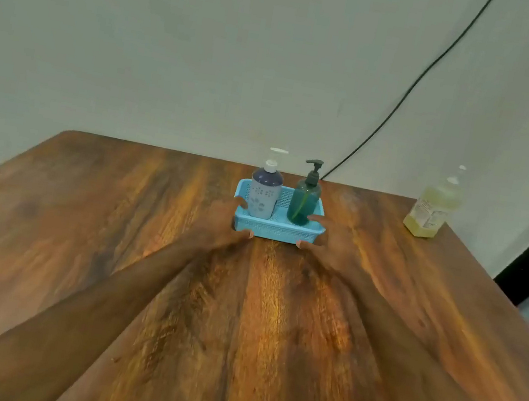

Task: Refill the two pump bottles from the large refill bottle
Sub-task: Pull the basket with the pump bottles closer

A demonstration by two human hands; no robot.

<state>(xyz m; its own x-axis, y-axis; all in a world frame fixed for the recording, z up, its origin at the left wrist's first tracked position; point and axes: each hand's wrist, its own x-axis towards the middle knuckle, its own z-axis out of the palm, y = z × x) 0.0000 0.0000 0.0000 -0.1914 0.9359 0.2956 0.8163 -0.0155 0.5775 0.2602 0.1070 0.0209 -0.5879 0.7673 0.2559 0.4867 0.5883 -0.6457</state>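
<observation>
While both hands [219, 217] grip basket [272, 229], two pump bottles [263, 196] stand inside.

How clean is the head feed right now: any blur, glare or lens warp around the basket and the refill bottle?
Head view: soft all over; the refill bottle near the right edge is most washed out, its label unreadable. Wide-angle warp stretches both forearms and bows the table edges. Mild warm sheen on the wood, no harsh glare. The left hand and right hand on the blue basket blend into the wood.
</observation>
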